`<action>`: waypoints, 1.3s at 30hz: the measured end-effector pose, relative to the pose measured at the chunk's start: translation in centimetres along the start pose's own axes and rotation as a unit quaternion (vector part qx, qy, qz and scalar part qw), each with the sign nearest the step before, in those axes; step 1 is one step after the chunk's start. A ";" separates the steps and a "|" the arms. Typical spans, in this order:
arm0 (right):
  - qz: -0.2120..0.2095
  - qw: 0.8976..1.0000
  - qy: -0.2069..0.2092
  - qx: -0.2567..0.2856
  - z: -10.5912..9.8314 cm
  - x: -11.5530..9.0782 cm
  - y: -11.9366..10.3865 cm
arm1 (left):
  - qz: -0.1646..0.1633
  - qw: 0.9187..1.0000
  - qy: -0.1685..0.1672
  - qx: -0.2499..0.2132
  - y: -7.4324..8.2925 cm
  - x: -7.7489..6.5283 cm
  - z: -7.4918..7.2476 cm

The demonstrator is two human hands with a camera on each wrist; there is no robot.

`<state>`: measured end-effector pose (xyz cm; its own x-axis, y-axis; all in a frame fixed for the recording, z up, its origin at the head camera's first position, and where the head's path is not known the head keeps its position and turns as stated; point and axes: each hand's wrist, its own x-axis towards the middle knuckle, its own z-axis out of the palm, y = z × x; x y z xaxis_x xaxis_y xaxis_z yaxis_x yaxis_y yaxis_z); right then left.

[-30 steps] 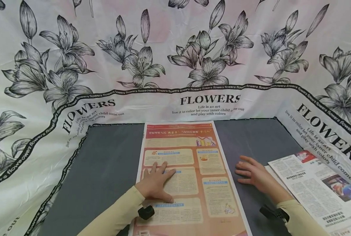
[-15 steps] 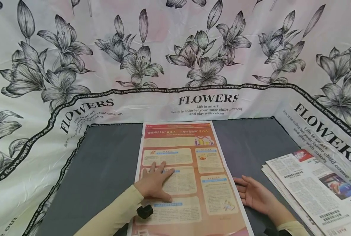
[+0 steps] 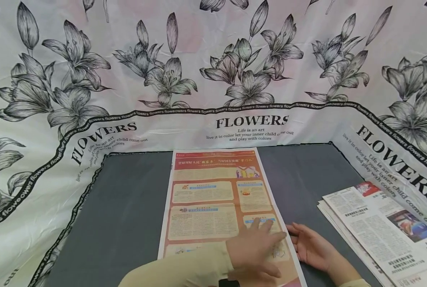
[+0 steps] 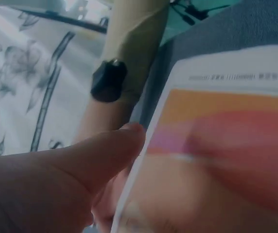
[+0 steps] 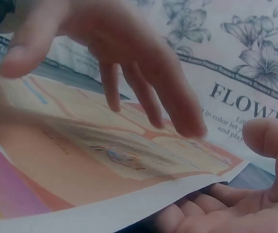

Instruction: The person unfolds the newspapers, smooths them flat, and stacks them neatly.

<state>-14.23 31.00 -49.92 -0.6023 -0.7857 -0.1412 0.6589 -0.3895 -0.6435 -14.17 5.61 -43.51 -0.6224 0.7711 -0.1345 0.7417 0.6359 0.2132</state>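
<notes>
A newspaper [image 3: 202, 223] with an orange-red printed page lies lengthwise on the dark grey table. My left hand [image 3: 254, 247] is over its right half, slightly blurred, with the fingers spread and straight. The right wrist view shows that left hand hovering above the page, thumb apart from the fingers. At the paper's right edge is my right hand [image 3: 314, 249], palm turned up. Its fingers [image 5: 192, 208] reach beneath the lifted edge, while the thumb [image 5: 263, 138] stands raised, away from the sheet.
A stack of folded newspapers [image 3: 382, 231] lies to the right of my right hand. White cloth [image 3: 184, 131] with printed flowers rises behind the table [image 3: 123, 207] and along both sides.
My left hand has lifted off the paper's left half and crossed to its right half. My right hand has moved left and nearer to me, its fingertips going under the right edge.
</notes>
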 end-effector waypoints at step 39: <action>0.000 0.998 -0.056 -0.015 0.3 -0.5 1.1 | 0.084 0.995 0.007 -0.054 0.5 1.8 2.0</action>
<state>-13.02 30.85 -50.36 -0.5463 -0.8356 -0.0578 0.6447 -0.3755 -0.6658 -14.40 7.43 -45.61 -0.4964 0.8649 -0.0747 0.8048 0.4907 0.3340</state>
